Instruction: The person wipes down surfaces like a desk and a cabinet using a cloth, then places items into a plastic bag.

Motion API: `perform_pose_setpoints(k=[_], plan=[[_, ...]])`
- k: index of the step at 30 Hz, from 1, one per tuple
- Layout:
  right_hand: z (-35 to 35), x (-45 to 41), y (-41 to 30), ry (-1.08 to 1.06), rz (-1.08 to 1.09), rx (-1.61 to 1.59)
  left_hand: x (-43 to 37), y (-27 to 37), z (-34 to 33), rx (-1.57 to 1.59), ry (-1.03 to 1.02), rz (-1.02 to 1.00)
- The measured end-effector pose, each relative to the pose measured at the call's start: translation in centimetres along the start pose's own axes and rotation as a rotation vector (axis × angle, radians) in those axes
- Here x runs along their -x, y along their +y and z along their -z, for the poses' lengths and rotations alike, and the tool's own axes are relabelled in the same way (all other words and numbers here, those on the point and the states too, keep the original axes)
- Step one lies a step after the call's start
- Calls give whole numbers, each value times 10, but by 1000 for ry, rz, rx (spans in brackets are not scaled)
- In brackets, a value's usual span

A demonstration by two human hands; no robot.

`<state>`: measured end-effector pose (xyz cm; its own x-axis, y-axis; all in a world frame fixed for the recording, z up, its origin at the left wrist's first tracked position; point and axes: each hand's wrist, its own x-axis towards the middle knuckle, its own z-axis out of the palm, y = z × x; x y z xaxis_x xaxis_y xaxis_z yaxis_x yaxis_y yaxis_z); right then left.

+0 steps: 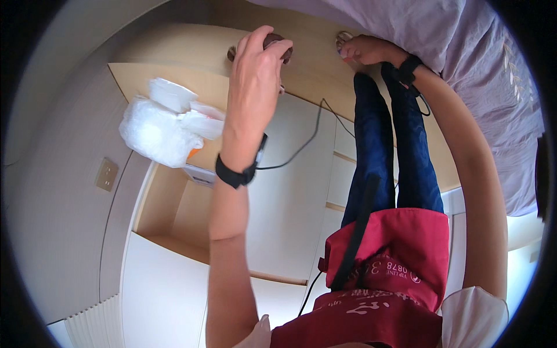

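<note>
My left hand [256, 69] is wrapped around a dark brown, soft-looking bundle, perhaps a cloth [277, 40]. Parts of it stick out on both sides of the fingers, over a light wood surface. Farther right, my right hand [370, 48] has its fingers closed on a small shiny object [343, 38] with a pale rim. Blur and the fingers hide what that object is. The right hand is beside the edge of a lilac bed cover [417, 30]. A black band circles each wrist.
A white plastic bag [152, 130] and white packets [172, 95] lie on the wooden top at left. Below are an open cubby [174, 217] and white cabinet fronts [287, 209]. A black cable [300, 152] runs from the left wristband. A wall socket [106, 174] is farther left.
</note>
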<state>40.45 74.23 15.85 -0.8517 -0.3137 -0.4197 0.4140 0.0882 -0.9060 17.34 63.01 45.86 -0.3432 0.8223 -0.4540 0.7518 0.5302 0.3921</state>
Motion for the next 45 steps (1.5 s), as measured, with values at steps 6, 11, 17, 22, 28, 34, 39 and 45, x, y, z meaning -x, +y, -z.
perform_pose_setpoints(k=[6,11,17,22,28,34,39,45], plan=[[7,-4,-9,-22,-82,149,-20,-77,-7,-63,-506,-94],[2,8,7,148,61,-74,-67,-211,33,-394,-670,-185],[6,-20,-6,-24,-57,-8,-110,-330,119,-829,-743,221],[2,-28,25,37,41,-75,-101,-248,21,-424,-895,-37],[-8,-26,37,-103,-111,-41,-68,-139,-30,-187,-1027,-292],[-12,-9,47,-49,-83,-12,-127,-277,65,-540,-992,222],[-8,-5,34,60,120,-189,-143,-298,76,-878,-832,381],[12,9,22,-66,-226,-133,-131,-205,-33,-433,-953,372]])
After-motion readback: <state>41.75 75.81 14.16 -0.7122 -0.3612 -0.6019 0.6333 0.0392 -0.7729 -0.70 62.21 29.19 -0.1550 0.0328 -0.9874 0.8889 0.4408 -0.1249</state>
